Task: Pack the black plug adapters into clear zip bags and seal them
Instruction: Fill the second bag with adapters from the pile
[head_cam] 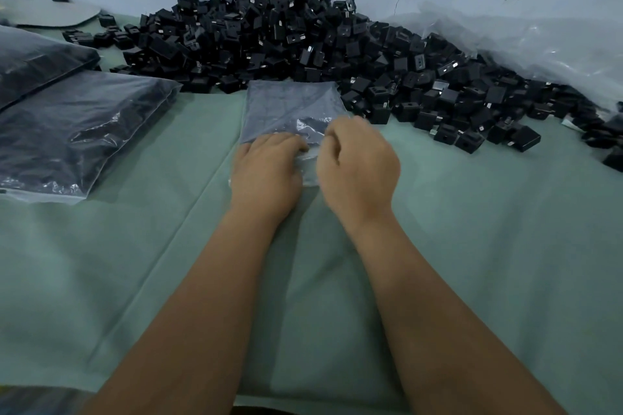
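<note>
Adapters point(303, 44), small black plugs, lie in a big loose heap just beyond the fingers, spreading off to the right. Between heap and hands lies a flat stack of clear zip bags point(290, 104), its near end under both hands. The left hand point(266, 172) lies on that near end, fingers point(286, 141) fairly straight and pressing the plastic down. The right hand point(357, 162) has its fingers curled, and they seem to pinch the top bag's edge just right of the left fingertips, though the pinch itself is hidden behind the knuckles.

This looks like the start of a round: one bag being peeled off the stack and opened, nothing yet inside. The next move calls for parting the thin mouth while the left hand keeps the stack from sliding, then reaching forward for plugs.

Left of the fingers, well apart, two filled bags point(77, 131) rest on the green cloth point(472, 246). Right of the fingers the cloth gives room to work; the heap's nearest plugs sit close to the right knuckles.
</note>
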A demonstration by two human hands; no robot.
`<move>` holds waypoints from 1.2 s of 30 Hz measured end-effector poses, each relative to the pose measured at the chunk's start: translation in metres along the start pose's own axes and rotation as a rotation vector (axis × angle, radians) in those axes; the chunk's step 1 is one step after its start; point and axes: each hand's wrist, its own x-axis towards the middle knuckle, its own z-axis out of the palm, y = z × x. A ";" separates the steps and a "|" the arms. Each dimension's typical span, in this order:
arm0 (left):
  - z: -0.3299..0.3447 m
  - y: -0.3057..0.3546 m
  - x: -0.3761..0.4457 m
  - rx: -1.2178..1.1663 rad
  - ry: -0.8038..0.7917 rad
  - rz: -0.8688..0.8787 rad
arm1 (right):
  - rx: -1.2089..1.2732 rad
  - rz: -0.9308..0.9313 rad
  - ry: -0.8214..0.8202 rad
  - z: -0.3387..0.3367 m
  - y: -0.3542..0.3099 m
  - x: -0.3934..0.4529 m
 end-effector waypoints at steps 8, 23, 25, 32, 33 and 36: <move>0.000 0.004 0.005 0.050 -0.036 0.018 | 0.153 0.473 -0.189 0.021 0.095 0.044; 0.005 0.003 0.006 0.065 -0.039 -0.006 | -0.233 0.354 -0.509 0.051 0.127 0.061; 0.005 0.003 0.005 0.063 -0.037 -0.007 | -0.239 0.369 -0.486 0.051 0.128 0.060; 0.004 0.004 0.005 0.051 -0.035 0.001 | -0.088 0.456 -0.360 0.043 0.123 0.055; 0.004 0.004 0.005 0.049 -0.033 0.002 | -0.046 0.480 -0.324 0.041 0.122 0.053; 0.004 0.003 0.005 0.042 -0.035 -0.002 | 0.086 0.587 -0.196 0.032 0.117 0.047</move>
